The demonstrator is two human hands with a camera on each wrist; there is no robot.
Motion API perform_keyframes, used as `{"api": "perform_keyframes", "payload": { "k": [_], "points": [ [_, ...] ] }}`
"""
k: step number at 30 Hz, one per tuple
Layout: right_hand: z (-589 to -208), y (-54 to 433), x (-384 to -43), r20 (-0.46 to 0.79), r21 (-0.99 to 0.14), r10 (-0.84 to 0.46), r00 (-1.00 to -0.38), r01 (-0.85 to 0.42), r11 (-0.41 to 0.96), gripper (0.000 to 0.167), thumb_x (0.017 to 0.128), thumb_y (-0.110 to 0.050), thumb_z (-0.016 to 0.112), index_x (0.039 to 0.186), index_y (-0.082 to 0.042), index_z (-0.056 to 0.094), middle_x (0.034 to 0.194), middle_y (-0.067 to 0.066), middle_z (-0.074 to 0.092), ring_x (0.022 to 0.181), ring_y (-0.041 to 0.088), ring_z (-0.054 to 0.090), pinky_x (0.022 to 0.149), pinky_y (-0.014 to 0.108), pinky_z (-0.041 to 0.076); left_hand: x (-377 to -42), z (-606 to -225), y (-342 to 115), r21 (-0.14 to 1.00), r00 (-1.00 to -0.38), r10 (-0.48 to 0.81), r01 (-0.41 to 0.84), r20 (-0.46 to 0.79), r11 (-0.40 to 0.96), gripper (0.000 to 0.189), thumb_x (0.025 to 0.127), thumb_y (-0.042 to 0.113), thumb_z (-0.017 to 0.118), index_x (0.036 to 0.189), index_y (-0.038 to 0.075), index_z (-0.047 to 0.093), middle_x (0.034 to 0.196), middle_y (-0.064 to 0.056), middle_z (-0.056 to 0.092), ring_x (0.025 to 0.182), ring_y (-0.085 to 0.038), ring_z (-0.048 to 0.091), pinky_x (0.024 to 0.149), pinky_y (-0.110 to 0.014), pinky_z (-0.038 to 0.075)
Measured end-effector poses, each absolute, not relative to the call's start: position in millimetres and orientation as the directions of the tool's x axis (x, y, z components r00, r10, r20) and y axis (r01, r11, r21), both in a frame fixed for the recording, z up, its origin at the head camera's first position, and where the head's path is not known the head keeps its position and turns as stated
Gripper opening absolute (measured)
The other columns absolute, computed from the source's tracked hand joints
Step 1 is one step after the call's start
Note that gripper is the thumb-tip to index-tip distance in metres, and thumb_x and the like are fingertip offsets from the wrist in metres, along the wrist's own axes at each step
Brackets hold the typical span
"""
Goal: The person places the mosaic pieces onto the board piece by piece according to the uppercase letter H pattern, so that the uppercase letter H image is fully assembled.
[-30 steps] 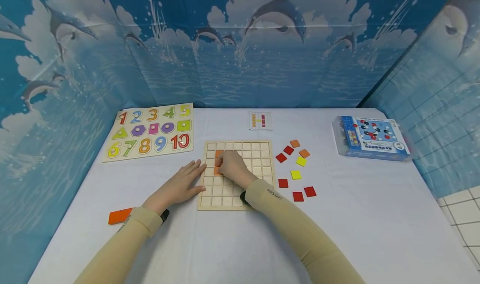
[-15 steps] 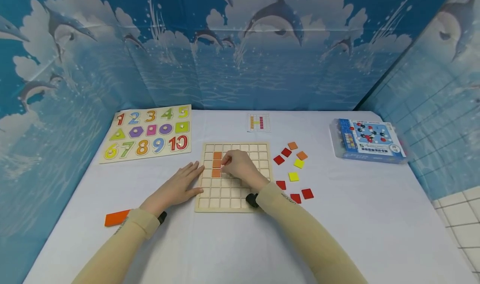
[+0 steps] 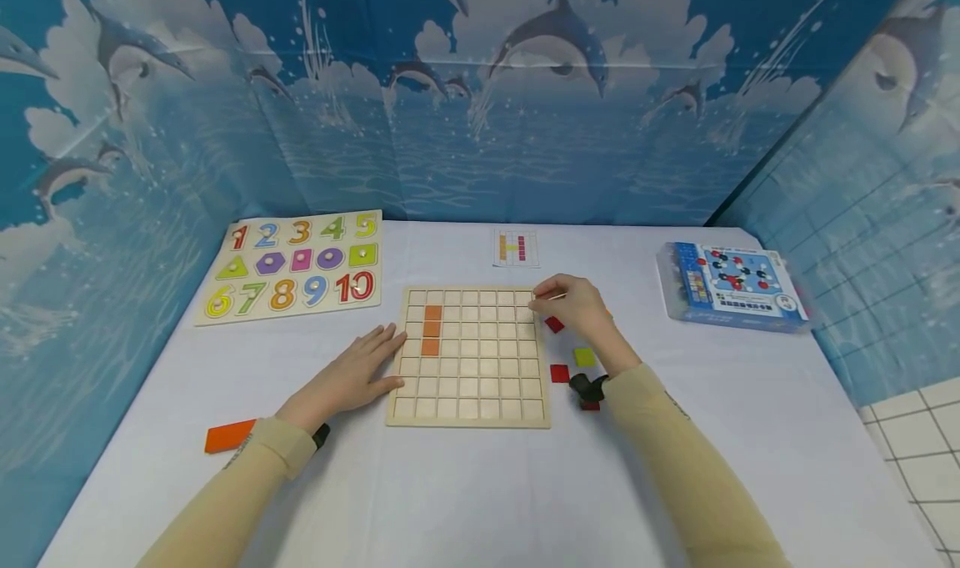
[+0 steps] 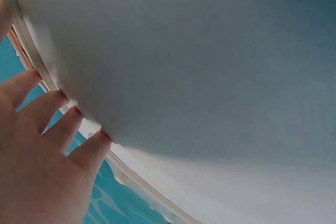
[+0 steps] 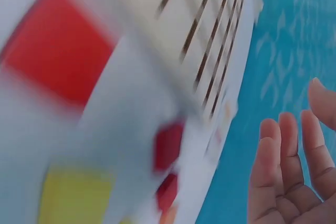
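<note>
A wooden grid board [image 3: 468,418] lies on the white table. Three orange square tiles [image 3: 432,329] form a column in its left part. My left hand [image 3: 341,380] rests flat with spread fingers, its fingertips at the board's left edge; the left wrist view shows those fingertips [image 4: 73,111] along the rim. My right hand [image 3: 577,305] hovers by the board's upper right edge, above loose tiles. In the right wrist view its fingers [image 5: 294,156] are loosely bent with nothing between them. Red tiles [image 3: 559,374] and a yellow tile [image 3: 585,357] lie below it; other tiles are hidden.
A small pattern card [image 3: 516,248] lies behind the board. At the back left is a number puzzle board [image 3: 292,268]. A boxed molecule set [image 3: 738,280] stands at the right. An orange strip [image 3: 228,437] lies beside the left sleeve.
My right hand has left the orange tiles on the board and moved right to the loose tiles, uncovering the column. My left hand stays at the board's left edge.
</note>
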State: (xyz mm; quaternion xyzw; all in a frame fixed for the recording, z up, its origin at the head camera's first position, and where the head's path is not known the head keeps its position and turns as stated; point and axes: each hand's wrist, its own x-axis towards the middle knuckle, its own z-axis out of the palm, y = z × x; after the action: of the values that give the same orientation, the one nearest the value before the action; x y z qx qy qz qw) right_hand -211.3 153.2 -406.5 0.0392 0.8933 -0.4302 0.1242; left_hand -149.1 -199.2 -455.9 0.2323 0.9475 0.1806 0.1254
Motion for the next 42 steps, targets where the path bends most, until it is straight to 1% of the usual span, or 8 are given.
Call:
{"api": "perform_keyframes", "payload": {
  "k": [5,11,14,16,22,28,36,42],
  "points": [
    [-410.4,193.1,-212.7,-0.284,-0.722,0.057,-0.957,0.252,0.644,0.037,0.092,-0.027,0.069,0.121,-0.005,0.063,0.119,0.016,0.063,0.1,0.03,0.059,0.081,0.032,0.052,-149.9,-458.1,-199.3,0.393,-0.86,0.486,0.398,-0.154,0.829,0.072,0.096,0.034,0.063,0.154,0.005,0.032,0.161,-0.021,0.025,0.149,-0.042,0.021,0.123,-0.057,0.021],
    [-418.6,231.1,-213.3,-0.318,-0.709,0.112,-0.941,0.315,0.631,0.041,0.095,-0.027,0.066,0.127,-0.004,0.057,0.124,0.019,0.058,0.106,0.032,0.054,0.088,0.035,0.051,-150.0,-459.2,-199.8,0.391,-0.863,0.482,0.395,-0.152,0.831,0.072,0.096,0.034,0.063,0.154,0.005,0.032,0.161,-0.021,0.025,0.149,-0.042,0.021,0.122,-0.058,0.021],
    [-422.9,242.7,-214.0,-0.339,-0.711,0.134,-0.931,0.347,0.612,0.044,0.095,-0.029,0.065,0.131,-0.004,0.055,0.128,0.02,0.055,0.111,0.033,0.05,0.093,0.037,0.05,-150.0,-460.0,-200.1,0.389,-0.863,0.48,0.393,-0.156,0.833,0.072,0.096,0.035,0.063,0.154,0.005,0.031,0.161,-0.021,0.025,0.149,-0.041,0.02,0.123,-0.058,0.021],
    [-425.8,248.3,-214.9,-0.347,-0.714,0.139,-0.927,0.358,0.602,0.045,0.095,-0.029,0.065,0.132,-0.004,0.055,0.128,0.02,0.054,0.112,0.033,0.049,0.093,0.036,0.05,-150.1,-460.3,-200.2,0.389,-0.864,0.478,0.391,-0.158,0.834,0.072,0.096,0.035,0.062,0.154,0.006,0.031,0.161,-0.021,0.025,0.15,-0.041,0.02,0.123,-0.057,0.021],
    [-431.0,254.6,-216.2,-0.35,-0.706,0.15,-0.925,0.366,0.606,0.047,0.095,-0.031,0.066,0.131,-0.003,0.054,0.122,0.019,0.056,0.107,0.031,0.05,0.087,0.031,0.05,-150.0,-460.3,-199.4,0.386,-0.866,0.473,0.387,-0.16,0.838,0.072,0.096,0.035,0.062,0.154,0.006,0.031,0.161,-0.02,0.025,0.15,-0.04,0.02,0.123,-0.056,0.021],
    [-432.0,250.4,-218.9,-0.356,-0.676,0.158,-0.921,0.371,0.636,0.049,0.093,-0.032,0.067,0.13,-0.003,0.054,0.116,0.018,0.057,0.103,0.031,0.051,0.085,0.033,0.05,-149.6,-460.4,-199.4,0.384,-0.867,0.47,0.383,-0.163,0.84,0.072,0.097,0.035,0.062,0.154,0.006,0.031,0.162,-0.02,0.024,0.15,-0.04,0.019,0.123,-0.056,0.02],
    [-434.9,243.5,-222.0,-0.389,-0.648,0.143,-0.91,0.381,0.659,0.045,0.093,-0.028,0.069,0.126,-0.001,0.053,0.112,0.017,0.058,0.105,0.031,0.05,0.09,0.036,0.048,-148.7,-460.0,-198.9,0.384,-0.866,0.474,0.387,-0.161,0.838,0.072,0.097,0.035,0.062,0.154,0.006,0.031,0.161,-0.02,0.025,0.15,-0.04,0.02,0.123,-0.056,0.021],
    [-439.6,242.3,-225.4,-0.377,-0.622,0.119,-0.919,0.346,0.702,0.044,0.092,-0.026,0.07,0.123,0.0,0.054,0.113,0.018,0.057,0.105,0.032,0.049,0.091,0.039,0.048,-148.1,-457.3,-198.1,0.38,-0.867,0.472,0.386,-0.161,0.84,0.071,0.097,0.034,0.062,0.154,0.005,0.031,0.161,-0.02,0.025,0.15,-0.041,0.02,0.123,-0.056,0.021]
  ]
}}
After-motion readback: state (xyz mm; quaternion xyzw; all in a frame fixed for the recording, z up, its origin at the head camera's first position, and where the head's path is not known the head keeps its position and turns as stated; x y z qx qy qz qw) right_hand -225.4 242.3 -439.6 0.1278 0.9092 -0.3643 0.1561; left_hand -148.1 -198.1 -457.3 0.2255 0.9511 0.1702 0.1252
